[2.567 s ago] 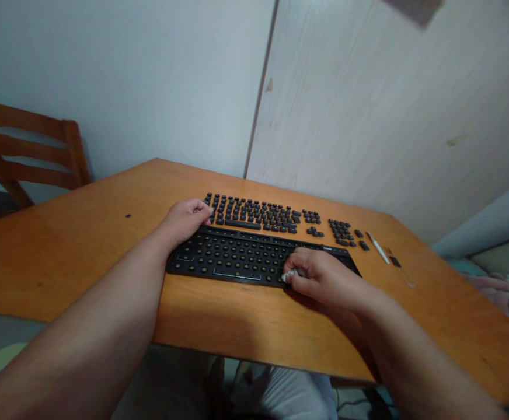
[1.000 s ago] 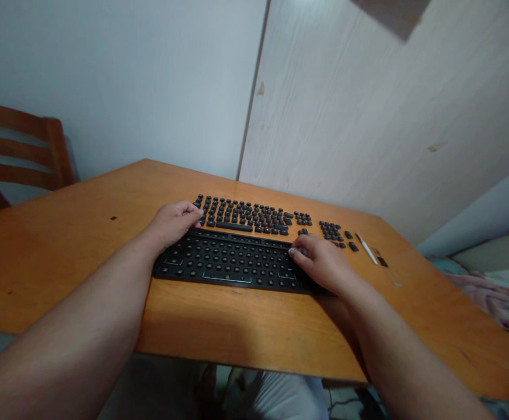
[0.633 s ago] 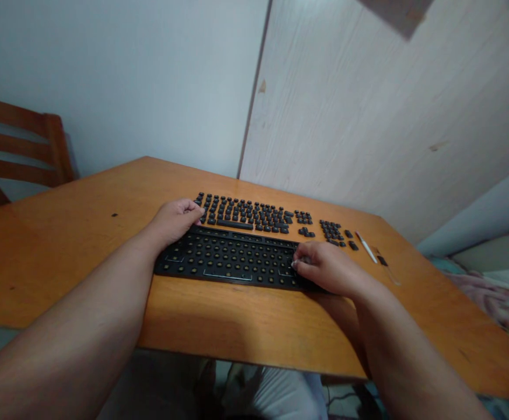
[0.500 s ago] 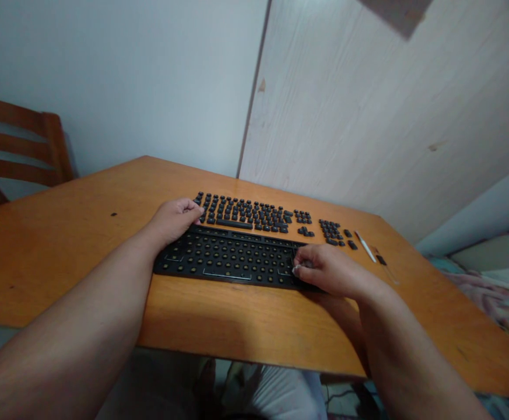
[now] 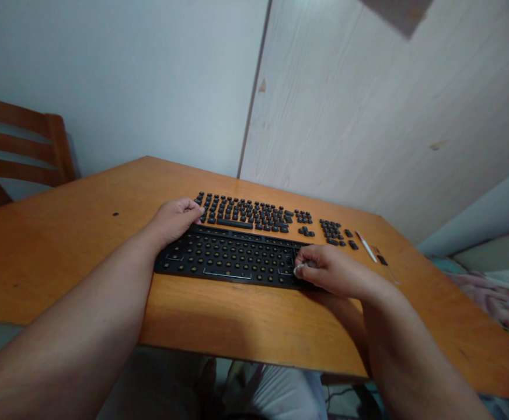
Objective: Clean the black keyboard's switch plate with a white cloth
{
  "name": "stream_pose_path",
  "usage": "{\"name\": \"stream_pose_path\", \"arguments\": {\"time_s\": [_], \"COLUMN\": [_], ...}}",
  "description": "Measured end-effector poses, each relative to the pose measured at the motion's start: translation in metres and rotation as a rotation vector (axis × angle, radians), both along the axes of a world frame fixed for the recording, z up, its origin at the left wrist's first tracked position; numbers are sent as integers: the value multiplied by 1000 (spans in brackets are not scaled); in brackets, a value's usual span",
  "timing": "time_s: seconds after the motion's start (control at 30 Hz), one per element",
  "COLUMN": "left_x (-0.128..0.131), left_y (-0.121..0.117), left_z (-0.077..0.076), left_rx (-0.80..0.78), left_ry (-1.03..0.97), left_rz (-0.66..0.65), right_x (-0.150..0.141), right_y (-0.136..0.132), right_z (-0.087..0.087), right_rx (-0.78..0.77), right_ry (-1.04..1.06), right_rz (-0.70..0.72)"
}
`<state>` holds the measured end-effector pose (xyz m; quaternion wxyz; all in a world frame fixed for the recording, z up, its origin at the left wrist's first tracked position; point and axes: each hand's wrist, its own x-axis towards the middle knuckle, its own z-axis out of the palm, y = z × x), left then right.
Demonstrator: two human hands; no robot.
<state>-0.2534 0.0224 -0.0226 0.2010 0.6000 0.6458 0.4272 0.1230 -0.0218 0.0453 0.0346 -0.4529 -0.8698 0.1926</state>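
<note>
A black keyboard base (image 5: 232,256) with its keycaps off lies on the wooden table, bare switch posts showing in rows. My left hand (image 5: 178,219) is closed at its back left corner, fingers pinched on the edge. Over the right part of the base, my right hand (image 5: 324,268) is closed around a small white wad (image 5: 299,270), likely tissue or cotton, pressed down among the posts. The hand hides the base's right end. Behind the base, loose black keycaps (image 5: 250,211) lie laid out in keyboard order, with a long spacebar (image 5: 234,224) in front.
To the right of the keycaps lie a white pen-like tool (image 5: 367,247) and a small dark piece with thin wire (image 5: 382,260). A dark speck (image 5: 115,214) is on the table (image 5: 83,245) at left. A wooden chair (image 5: 22,146) stands beyond; a wall rises behind.
My right hand has moved rightward along the base with the white wad, first toward the back rows, then nearer the front. My left hand stays at the corner. The view shifted slightly.
</note>
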Motion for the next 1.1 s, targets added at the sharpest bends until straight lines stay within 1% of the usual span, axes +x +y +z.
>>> {"name": "stream_pose_path", "arguments": {"time_s": [0.07, 0.1, 0.2, 0.3, 0.43, 0.47, 0.53, 0.63, 0.7, 0.8, 0.93, 1.1], "left_x": [-1, -1, -1, -1, 0, 0, 0, 1, 2, 4, 5, 4], "left_y": [0, 1, 1, 1, 1, 1, 1, 0, -1, -2, -3, -3], "left_z": [-1, -1, -2, -2, -2, -2, -3, -2, 0, 1, 1, -1], "left_rx": [0, -1, -2, -1, -1, 2, 3, -9, -11, -2, -2, 27], "left_ry": [10, 14, 13, 2, -5, -5, -6, -4, -8, -19, -34, -61], "left_rz": [-6, -7, -7, -2, -1, -5, -3, 10, 3, -12, 0, -23], "right_x": [0, 0, 1, -1, -5, -6, -6, -4, -2, 0, 4, 3], "right_y": [2, 2, 0, -2, -2, -1, 2, 6, 6, 4, 1, 4], "right_z": [-1, -1, 0, 1, -6, -9, -14, -19, -18, -13, -7, -9], "right_rx": [24, 8, -119, -225, -389, -388, -299, -138, -77, -53, -67, -5], "right_ry": [-24, -36, -18, 118, 284, 302, 302, 208, 141, 72, 4, -41], "right_rz": [-15, -10, 17, -13, -142, -159, -147, -85, -46, 0, 51, 37]}}
